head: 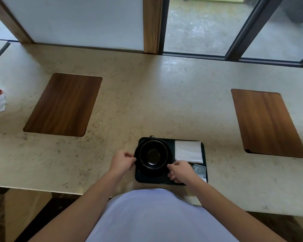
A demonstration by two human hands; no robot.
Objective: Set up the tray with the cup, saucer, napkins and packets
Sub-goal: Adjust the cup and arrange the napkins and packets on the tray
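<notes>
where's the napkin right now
In the head view the white napkin lies in the far right part of the black tray, right of the cup, beyond the right hand.

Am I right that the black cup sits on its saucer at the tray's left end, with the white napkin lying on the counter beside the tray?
Not quite: in the head view the napkin lies on the tray, at its right end. The cup does sit on its saucer at the left end.

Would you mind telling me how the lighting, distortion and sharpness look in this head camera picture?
Head view: soft daylight from the windows, with pale glare on the counter beneath them; the wide-angle lens bows the counter edges and splays the wooden boards; the black cup and saucer merge with the dark tray; the packet print is too soft to read.
</notes>
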